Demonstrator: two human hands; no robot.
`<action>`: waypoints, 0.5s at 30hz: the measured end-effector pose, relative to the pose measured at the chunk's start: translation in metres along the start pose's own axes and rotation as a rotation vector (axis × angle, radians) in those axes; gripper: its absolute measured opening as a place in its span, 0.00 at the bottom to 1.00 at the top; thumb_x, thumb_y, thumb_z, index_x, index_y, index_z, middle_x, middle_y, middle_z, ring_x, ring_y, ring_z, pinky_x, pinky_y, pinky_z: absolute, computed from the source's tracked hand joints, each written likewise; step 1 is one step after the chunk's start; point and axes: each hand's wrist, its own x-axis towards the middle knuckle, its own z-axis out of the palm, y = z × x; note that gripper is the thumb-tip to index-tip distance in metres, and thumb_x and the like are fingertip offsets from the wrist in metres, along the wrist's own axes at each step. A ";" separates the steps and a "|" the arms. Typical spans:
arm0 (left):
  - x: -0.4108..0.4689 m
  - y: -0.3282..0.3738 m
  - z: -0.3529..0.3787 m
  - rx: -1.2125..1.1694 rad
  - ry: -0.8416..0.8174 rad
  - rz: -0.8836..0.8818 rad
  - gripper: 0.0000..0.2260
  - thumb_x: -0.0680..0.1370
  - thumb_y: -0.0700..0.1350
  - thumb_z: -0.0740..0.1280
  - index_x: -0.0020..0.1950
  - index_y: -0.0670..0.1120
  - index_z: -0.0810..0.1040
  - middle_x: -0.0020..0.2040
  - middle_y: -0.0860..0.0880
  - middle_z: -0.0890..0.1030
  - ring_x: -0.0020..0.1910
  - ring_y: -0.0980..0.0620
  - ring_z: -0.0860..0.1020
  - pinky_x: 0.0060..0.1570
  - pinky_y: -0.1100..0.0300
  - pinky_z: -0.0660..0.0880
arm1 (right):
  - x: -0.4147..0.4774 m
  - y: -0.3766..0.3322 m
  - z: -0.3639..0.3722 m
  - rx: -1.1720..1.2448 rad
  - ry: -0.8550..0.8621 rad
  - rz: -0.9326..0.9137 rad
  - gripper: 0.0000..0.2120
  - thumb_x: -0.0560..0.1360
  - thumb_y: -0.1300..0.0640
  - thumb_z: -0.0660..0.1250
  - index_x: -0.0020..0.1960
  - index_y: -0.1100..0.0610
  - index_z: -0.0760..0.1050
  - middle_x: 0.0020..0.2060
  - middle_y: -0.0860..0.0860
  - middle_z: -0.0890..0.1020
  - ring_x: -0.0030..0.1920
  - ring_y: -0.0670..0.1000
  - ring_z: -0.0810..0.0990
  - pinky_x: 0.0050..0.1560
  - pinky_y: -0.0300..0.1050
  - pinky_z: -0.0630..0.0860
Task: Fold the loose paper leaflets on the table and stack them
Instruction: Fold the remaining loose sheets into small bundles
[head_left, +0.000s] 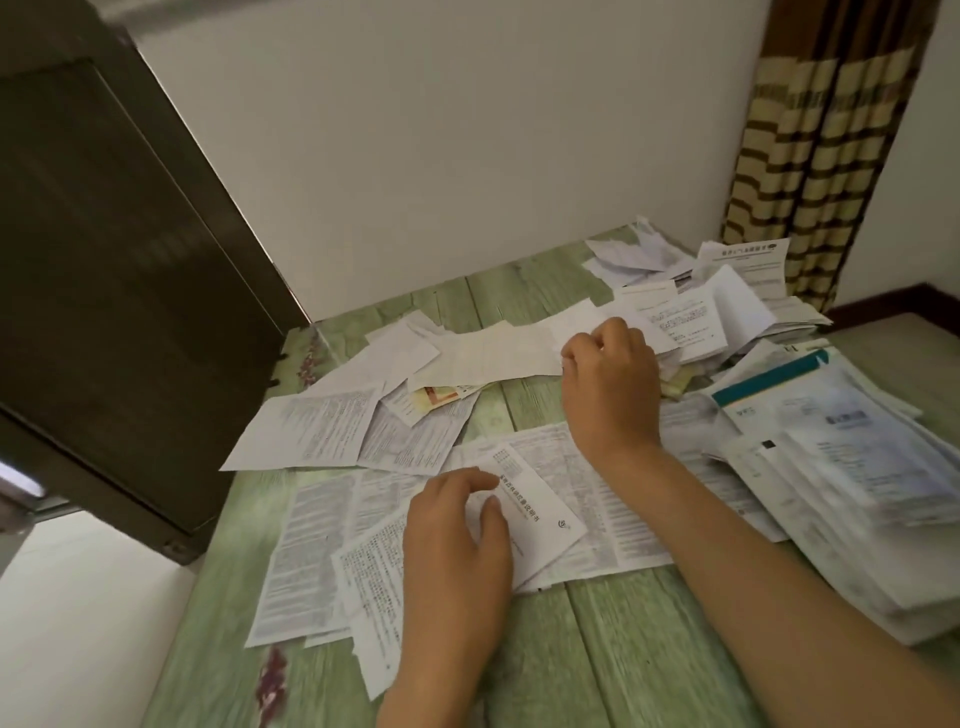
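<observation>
hands among the leaflets on the green table

nearest the person, the green wood-grain table (623, 660) shows bare planks, with a dark red blotch of pattern at its near left. just past that, the left hand (457, 540) lies palm down, fingers bent, on a folded leaflet (545, 514) that bears a column of print and a small logo. thumb and forefinger sit at its left edge; i cannot tell whether they pinch it or only press it flat. the folded leaflet lies tilted on top of several open printed sheets (311, 551) spread across the middle of the table.

to the right, a thick stack of leaflets (857, 499) slopes along the table's right side, a teal-striped one near its top.

further on, the right hand (610, 384) reaches out with its fingers curled, pinching the right end of a long pale sheet (493, 353) that stretches away leftward over more loose sheets (322, 431).

beyond the right hand, a loose heap of leaflets (696, 306) crowds the far right corner, some half open, some crumpled.

behind it all stand a white wall (441, 130), a dark panelled door (104, 260) on the left and a striped curtain (815, 156) on the right.
</observation>
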 end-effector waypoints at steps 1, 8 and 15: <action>0.001 -0.001 -0.002 0.002 0.013 -0.007 0.12 0.78 0.40 0.63 0.47 0.60 0.72 0.51 0.64 0.73 0.53 0.69 0.69 0.51 0.80 0.61 | -0.002 -0.004 -0.003 0.046 0.031 -0.036 0.10 0.60 0.73 0.75 0.35 0.63 0.78 0.33 0.57 0.75 0.32 0.56 0.73 0.33 0.45 0.71; 0.007 -0.021 -0.023 0.133 0.003 -0.108 0.12 0.76 0.42 0.66 0.60 0.50 0.74 0.55 0.58 0.73 0.61 0.55 0.70 0.55 0.68 0.62 | -0.025 -0.035 -0.011 0.342 -0.019 -0.291 0.02 0.68 0.67 0.70 0.40 0.63 0.78 0.35 0.55 0.76 0.35 0.54 0.75 0.34 0.40 0.70; 0.002 -0.034 -0.032 0.293 -0.187 -0.234 0.32 0.72 0.57 0.69 0.72 0.53 0.62 0.73 0.51 0.64 0.73 0.49 0.59 0.71 0.44 0.56 | -0.039 -0.046 -0.011 0.602 -0.442 -0.113 0.03 0.72 0.65 0.67 0.42 0.59 0.79 0.36 0.41 0.72 0.36 0.38 0.71 0.39 0.30 0.68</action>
